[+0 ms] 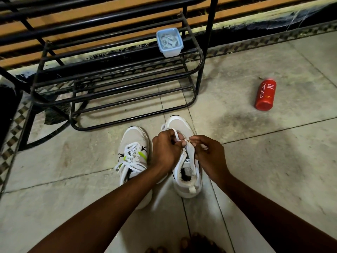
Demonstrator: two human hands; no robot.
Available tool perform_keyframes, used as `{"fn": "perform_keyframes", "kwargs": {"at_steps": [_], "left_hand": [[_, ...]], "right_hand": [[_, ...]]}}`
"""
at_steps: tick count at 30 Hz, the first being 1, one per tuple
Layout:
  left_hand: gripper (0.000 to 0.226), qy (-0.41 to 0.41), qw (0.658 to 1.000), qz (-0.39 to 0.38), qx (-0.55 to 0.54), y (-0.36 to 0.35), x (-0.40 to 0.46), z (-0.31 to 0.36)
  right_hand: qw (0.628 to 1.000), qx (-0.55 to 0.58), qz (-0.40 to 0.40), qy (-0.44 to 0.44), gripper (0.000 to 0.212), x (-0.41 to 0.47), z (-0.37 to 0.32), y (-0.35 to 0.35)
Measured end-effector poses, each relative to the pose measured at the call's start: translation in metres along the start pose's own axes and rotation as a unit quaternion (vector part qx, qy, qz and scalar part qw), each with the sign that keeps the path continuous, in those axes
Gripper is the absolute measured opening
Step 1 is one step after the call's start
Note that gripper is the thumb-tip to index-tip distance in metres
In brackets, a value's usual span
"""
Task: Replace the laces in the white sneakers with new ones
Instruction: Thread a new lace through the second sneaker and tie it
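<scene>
Right sneaker (pixel 184 167) sits on the tiled floor (pixel 273 161) directly under both hands, toe pointing away. Left hand (pixel 165 149) has fingers curled, pinching a white lace (pixel 176 135) that loops up over its knuckles. Right hand (pixel 207 152) pinches the lace tip between thumb and fingertips (pixel 191 142), just across from the left fingers, over the eyelet area. The eyelets below the fingers look bare, tongue exposed (can't tell if this lace is old coming out or new going in). Left sneaker (pixel 134 157), just beside the left wrist, is fully laced, ends loose. So judged: one shoe mid-lacing, the other either done or untouched. Well beyond the fingers, a lidded blue container (pixel 169 42) with white lace-like coils sits on the black shoe rack (pixel 116 84). Red bottle (pixel 265 94) lies far right of the right hand.
</scene>
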State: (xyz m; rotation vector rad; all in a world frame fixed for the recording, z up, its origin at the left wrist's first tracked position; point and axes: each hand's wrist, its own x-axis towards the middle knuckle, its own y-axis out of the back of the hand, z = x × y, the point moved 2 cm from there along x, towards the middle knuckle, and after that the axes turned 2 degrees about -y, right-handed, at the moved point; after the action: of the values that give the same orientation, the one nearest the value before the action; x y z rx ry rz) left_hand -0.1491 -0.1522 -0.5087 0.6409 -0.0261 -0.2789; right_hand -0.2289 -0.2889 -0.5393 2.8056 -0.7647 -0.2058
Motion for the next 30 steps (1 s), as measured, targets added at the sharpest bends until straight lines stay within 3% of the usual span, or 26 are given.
{"fn": "perform_keyframes", "kwargs": {"at_steps": [4,9,13,17,19,23,26,28,30], "left_hand": [[0.019,0.022,0.998,0.007,-0.055,-0.001,-0.001,-0.002],[0.019,0.036,0.997,0.002,-0.075,-0.001,-0.001,-0.009],[0.020,0.004,0.996,0.001,-0.087,-0.002,-0.008,-0.013],[0.019,-0.100,0.993,-0.004,0.061,0.001,-0.017,-0.015],[0.022,-0.111,0.986,-0.026,0.122,0.002,-0.019,-0.015],[0.023,-0.100,0.983,-0.057,0.147,0.002,-0.022,-0.011],[0.024,-0.104,0.983,-0.047,0.146,0.003,-0.022,-0.008],[0.026,-0.102,0.983,-0.043,0.149,0.003,-0.024,-0.007],[0.029,-0.098,0.984,-0.032,0.147,0.002,-0.025,-0.005]], "right_hand": [[0.990,-0.128,-0.023,0.057,0.014,0.010,-0.005,0.000],[0.979,-0.187,-0.026,0.075,0.014,0.018,-0.013,-0.005],[0.950,-0.289,-0.062,0.099,0.007,0.021,-0.015,-0.009],[0.934,-0.330,-0.057,0.124,0.008,0.019,-0.008,-0.013],[0.934,-0.332,-0.050,0.126,0.013,0.020,-0.006,-0.011],[0.950,-0.272,-0.037,0.152,0.015,0.026,-0.011,0.000],[0.964,-0.199,0.029,0.175,0.011,0.027,-0.015,0.010],[0.990,-0.060,0.053,0.118,0.010,0.025,-0.013,0.012],[0.990,0.135,0.033,-0.011,0.012,0.025,-0.008,0.010]]}}
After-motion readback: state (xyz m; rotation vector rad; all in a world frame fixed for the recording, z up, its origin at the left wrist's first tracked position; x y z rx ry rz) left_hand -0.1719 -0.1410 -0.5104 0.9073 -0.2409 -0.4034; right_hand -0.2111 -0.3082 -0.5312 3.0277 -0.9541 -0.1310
